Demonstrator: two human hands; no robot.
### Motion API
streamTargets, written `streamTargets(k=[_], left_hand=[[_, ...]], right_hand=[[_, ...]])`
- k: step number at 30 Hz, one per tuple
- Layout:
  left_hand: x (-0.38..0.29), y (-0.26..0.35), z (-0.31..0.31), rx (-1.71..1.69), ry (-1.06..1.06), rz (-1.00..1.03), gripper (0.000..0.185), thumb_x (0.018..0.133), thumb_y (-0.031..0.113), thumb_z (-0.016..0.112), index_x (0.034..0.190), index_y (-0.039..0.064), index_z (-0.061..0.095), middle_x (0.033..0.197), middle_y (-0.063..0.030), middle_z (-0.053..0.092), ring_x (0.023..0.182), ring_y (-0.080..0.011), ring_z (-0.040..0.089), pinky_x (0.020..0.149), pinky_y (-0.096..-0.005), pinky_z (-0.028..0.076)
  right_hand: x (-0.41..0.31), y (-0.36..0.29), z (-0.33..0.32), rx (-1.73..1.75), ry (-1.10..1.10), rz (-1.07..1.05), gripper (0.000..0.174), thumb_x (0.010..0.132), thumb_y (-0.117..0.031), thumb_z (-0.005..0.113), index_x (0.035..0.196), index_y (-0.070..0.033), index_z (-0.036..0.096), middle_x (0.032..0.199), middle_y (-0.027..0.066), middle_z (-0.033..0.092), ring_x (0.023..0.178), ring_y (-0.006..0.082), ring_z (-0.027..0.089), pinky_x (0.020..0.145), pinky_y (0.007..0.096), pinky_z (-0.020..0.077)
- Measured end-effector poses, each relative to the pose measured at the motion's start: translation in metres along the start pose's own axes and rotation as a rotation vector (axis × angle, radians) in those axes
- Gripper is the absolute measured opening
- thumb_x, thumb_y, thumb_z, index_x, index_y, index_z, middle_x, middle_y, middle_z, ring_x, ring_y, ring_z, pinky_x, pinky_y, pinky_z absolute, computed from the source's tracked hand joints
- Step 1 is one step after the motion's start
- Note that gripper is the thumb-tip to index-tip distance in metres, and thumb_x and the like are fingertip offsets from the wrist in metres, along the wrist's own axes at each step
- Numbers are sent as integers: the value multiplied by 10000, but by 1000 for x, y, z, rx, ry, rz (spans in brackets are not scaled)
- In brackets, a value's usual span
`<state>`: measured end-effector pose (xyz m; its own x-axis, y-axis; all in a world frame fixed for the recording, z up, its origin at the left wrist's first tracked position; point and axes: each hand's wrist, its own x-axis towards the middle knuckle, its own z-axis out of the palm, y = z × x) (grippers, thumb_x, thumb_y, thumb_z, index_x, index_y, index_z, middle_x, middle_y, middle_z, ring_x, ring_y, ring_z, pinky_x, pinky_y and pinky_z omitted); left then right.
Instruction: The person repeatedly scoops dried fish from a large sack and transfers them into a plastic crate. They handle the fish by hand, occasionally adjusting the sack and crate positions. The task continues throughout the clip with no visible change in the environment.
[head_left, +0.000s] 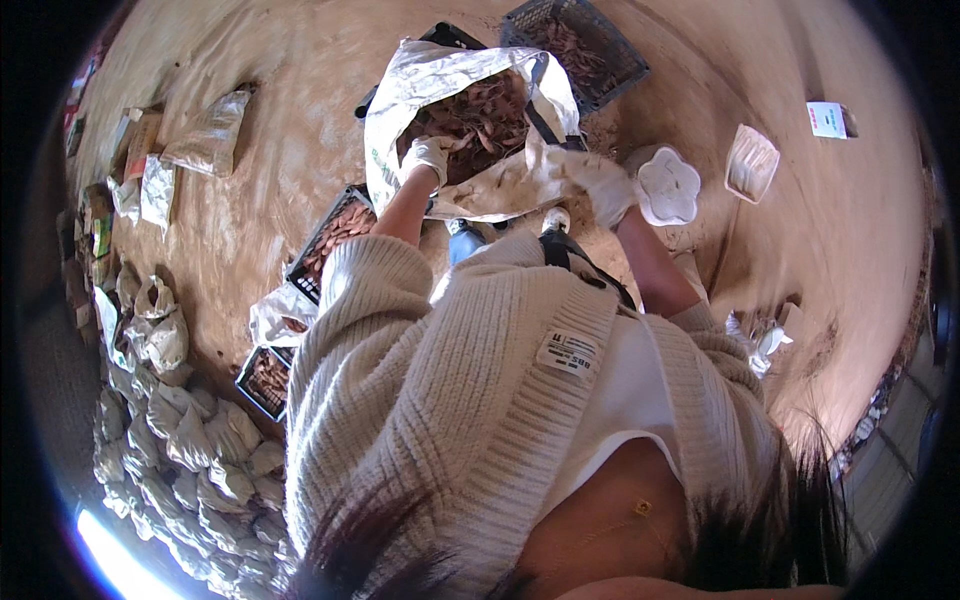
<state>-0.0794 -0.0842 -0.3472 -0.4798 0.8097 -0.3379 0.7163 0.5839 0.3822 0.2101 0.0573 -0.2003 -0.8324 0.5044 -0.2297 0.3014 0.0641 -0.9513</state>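
Note:
A large white woven sack stands wide-mouthed in front of me, full of reddish-brown roots that look like small sweet potatoes with stringy ends. My left hand, in a white glove, reaches over the sack's left side, fingertips at the roots; whether it grips one is unclear. Blurred by motion, my gloved right hand is at the sack's right front edge, fingers pointing left towards the rim. What it holds, if anything, cannot be made out. A black strap runs along the sack's right side.
A black plastic crate of roots adjoins the sack's far right. Another crate of roots sits by my left arm, a smaller one behind. A white flower-shaped stool and white plastic tray lie right. Filled bags crowd the lower left.

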Motion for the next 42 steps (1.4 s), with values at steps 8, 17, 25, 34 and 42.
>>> streamTargets(k=[8,17,25,34,42], left_hand=[[28,18,-15,104,-306,-243,471,804,97,588,1248,237,514,1334,-83,453,1207,-271,464,962,-387,436],[18,45,-9,147,-522,-201,449,768,142,612,1197,257,547,1312,-90,469,1176,-325,486,916,-426,462],[24,10,41,-88,-324,-206,279,829,253,561,1021,75,657,941,-131,667,878,-248,647,760,-371,488],[-8,30,-55,-1893,-478,-63,320,861,18,546,1180,52,558,950,1,631,772,-79,581,652,-211,499],[-91,120,-136,-1735,-414,204,460,784,-43,606,1230,-8,498,1074,-75,608,815,-139,601,714,-254,506]], right_hand=[[-54,-7,28,531,172,495,239,886,-206,543,1014,-27,637,859,28,650,642,79,569,598,204,463],[-65,-33,18,516,216,540,305,887,-170,521,1116,14,599,877,35,642,677,72,560,614,190,461],[-59,-28,23,422,125,529,229,872,-143,539,1037,-25,645,841,21,650,639,82,573,604,227,474],[-37,5,13,392,41,406,203,860,-174,559,916,-8,660,808,45,667,703,92,614,646,221,485],[10,-69,21,-268,-52,-256,278,869,-178,558,1113,-51,595,1102,50,612,1017,149,566,868,265,457]])
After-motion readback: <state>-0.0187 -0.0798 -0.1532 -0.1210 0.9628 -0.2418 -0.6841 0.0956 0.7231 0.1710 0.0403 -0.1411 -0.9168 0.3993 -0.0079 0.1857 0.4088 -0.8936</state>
